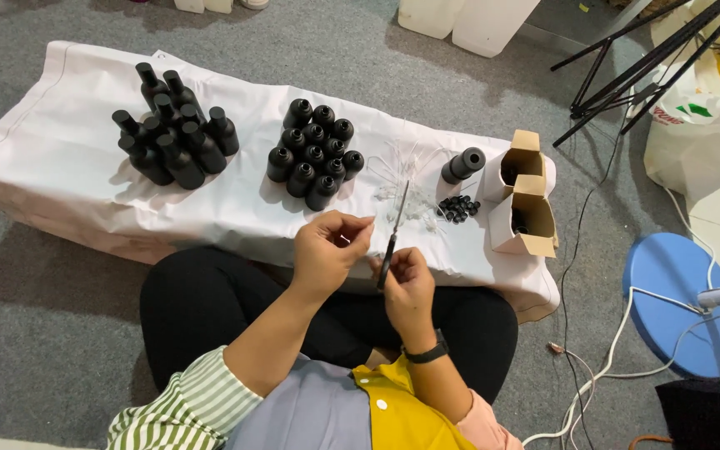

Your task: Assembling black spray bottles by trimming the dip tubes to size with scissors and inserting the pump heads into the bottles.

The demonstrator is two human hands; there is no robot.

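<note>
**Cartons at the right end of the cloth, white bag beyond it**

Two small brown cardboard boxes sit at the right end of the white cloth, one behind the other and touching. Both have their top flaps open; something dark shows inside each. The nearer one stands close to the cloth's front right corner.

Off the cloth, on the floor toward the far right, slumps a white plastic bag with a red and green printed mark. Yellow material fills its open top.

White plastic containers stand on the floor past the cloth's far edge.
</note>
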